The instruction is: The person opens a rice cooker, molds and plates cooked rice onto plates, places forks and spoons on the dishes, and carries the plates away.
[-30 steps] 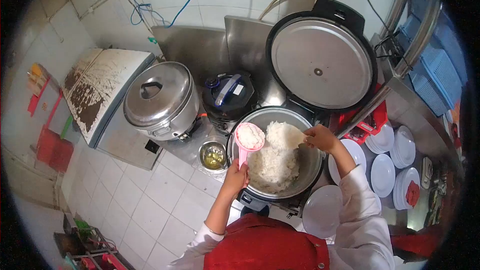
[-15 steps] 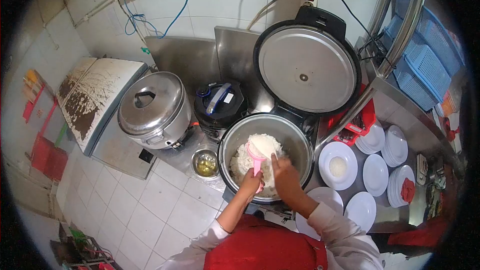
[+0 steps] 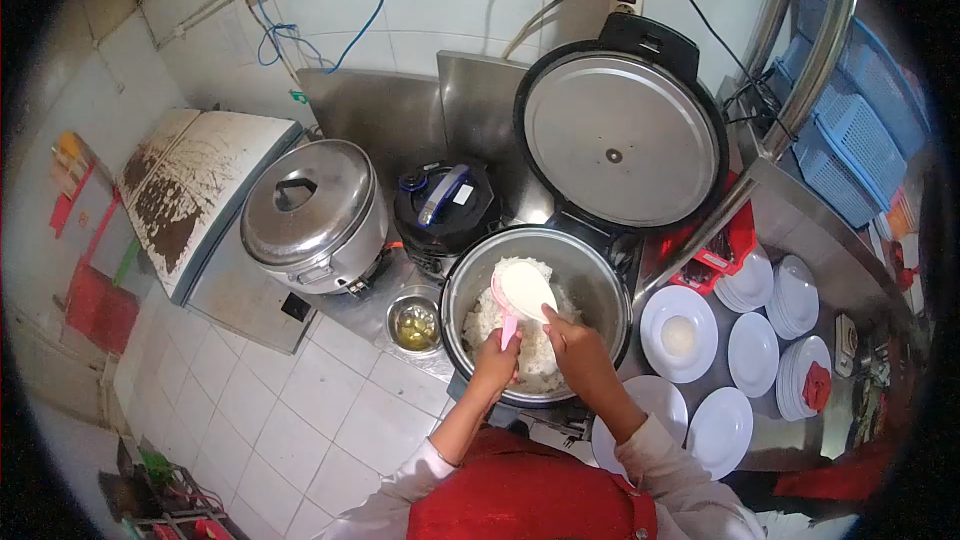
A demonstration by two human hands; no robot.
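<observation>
Over the open rice cooker, my left hand is wrapped around the handle of a pink scoop. The scoop's round end is mostly covered by a cream rice paddle, whose handle end is gripped in my right hand. The paddle lies flat across the top of the scoop. White rice fills the bottom of the pot below both hands. A white plate to the right bears a round mound of rice.
Several white plates stand on the steel counter at right. A metal bowl with yellowish contents sits left of the cooker. Beyond it are a black cooker and a lidded steel pot. The cooker's raised lid rises behind.
My right hand has shifted slightly down and right, and the paddle now lies over the scoop at a different angle. The whole view has moved a little.
</observation>
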